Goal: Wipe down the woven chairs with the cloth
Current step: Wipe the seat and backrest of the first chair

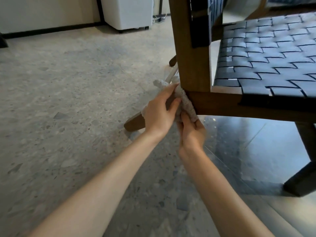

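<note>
Whitish cloth (186,106) is lying bunched on the corner of the chair (193,65), my left hand (159,115) and right hand (193,134) are both pinching it, and I am fearing such a thick bunch may slip off.

Soft, diffuse light is filling the room, leaving the terrazzo floor (68,100) pale and flat. Beneath the woven seat (266,65) the floor is darkening into shadow and reflecting bluish glare. Blur is smearing the seat's weave, the chair frame (191,57) and the cloth (187,105); the wide lens is bending lines near the edges.
</note>
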